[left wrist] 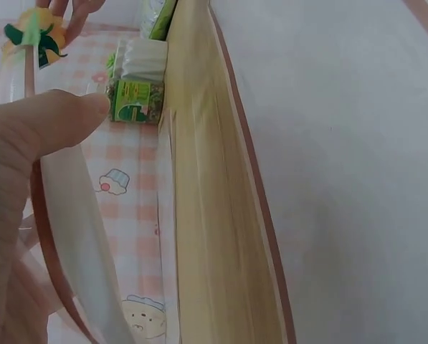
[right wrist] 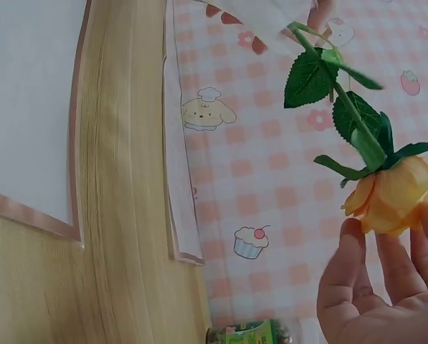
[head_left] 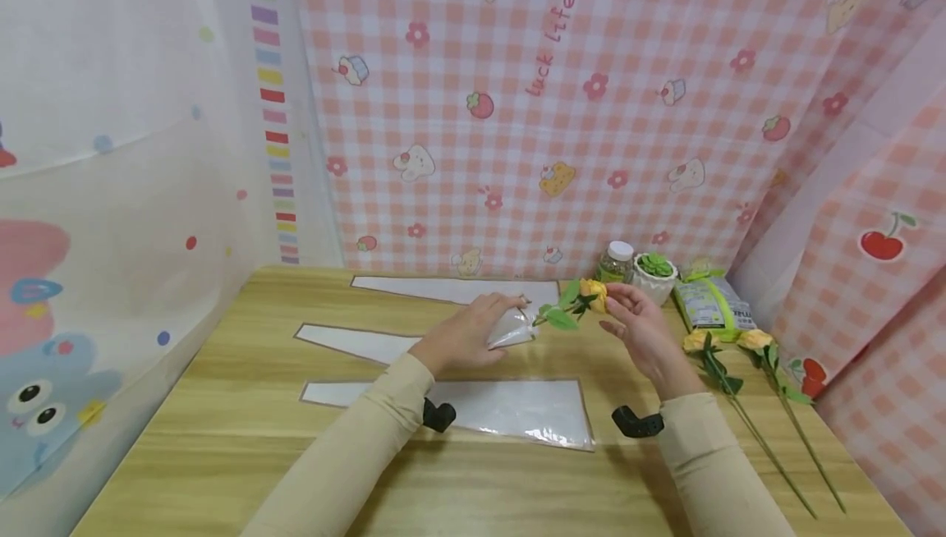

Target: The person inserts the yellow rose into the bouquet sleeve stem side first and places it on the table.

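Left hand: we see the left hand (head_left: 469, 336) gripping a white wrapper (head_left: 513, 327) edged in brown, near its wide end; in the left wrist view the thumb (left wrist: 59, 118) crosses in front of it.
Right hand: we find the right hand (head_left: 645, 336) holding the bloom of a yellow rose (head_left: 593, 296) between thumb and fingertips.
Yellow rose: we see it between the two hands, above the table (head_left: 222, 373), bloom to the right, green leaves (head_left: 562, 318) bare of the wrapper, stem running to the left into the wrapper's wide end; how far in it reaches, we cannot tell.
Flat wrappers: we count two more on the table, the far wrapper (head_left: 454, 289) by the curtain and the near wrapper (head_left: 510, 410) below the left hand, both with narrow ends to the left; light glints on the near one.
Spare roses: we see two at the right edge, the first rose (head_left: 700, 341) and the second rose (head_left: 756, 341), side by side, stems slanting towards us.
Back right corner: we make out a white-lidded jar (head_left: 616, 262), a succulent in a white pot (head_left: 654, 278) just beside it, then a grey-and-green packet (head_left: 713, 305).
Backdrop: we face a pink checked curtain (head_left: 562, 126).
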Demonstrator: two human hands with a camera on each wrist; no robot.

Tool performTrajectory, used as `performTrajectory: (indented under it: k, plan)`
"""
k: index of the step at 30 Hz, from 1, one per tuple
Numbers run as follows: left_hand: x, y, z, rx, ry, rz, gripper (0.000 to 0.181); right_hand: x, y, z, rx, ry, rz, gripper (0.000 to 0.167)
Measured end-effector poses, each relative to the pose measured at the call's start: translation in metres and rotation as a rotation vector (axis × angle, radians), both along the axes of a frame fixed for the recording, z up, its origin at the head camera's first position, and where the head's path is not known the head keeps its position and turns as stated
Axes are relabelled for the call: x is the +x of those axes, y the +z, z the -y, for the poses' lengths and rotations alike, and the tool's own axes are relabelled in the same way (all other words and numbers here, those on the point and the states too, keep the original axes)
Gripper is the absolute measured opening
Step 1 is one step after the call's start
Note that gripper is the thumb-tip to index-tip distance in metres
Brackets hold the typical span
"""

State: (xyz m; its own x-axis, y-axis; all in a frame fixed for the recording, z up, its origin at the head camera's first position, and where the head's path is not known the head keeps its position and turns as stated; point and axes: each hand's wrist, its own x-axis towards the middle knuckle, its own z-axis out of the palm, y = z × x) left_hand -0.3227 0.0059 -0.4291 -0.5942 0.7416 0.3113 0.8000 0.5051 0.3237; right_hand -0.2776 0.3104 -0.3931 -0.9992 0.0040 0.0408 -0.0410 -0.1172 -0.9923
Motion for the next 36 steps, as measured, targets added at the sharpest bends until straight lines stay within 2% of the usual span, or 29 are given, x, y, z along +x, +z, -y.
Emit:
performTrajectory:
  k: [7, 13, 21, 36]
  plan:
    - [0.0, 0.003, -0.002, -0.016, 0.011, -0.01, 0.085, 0.001, 0.004, 0.01, 0.104, -0.058, -0.002, 0.01]
    - [0.003, 0.003, -0.003, -0.031, 0.021, -0.006, 0.085, 0.002, 0.0, 0.02, 0.125, -0.046, 0.007, 0.012]
    - [0.004, 0.0, -0.002, -0.03, 0.033, -0.016, 0.083, 0.005, 0.002, 0.031, 0.184, -0.071, 0.023, 0.017]
    - [0.006, -0.001, -0.004, -0.005, 0.013, -0.018, 0.081, 0.007, -0.003, 0.048, 0.274, -0.056, 0.029, 0.024]
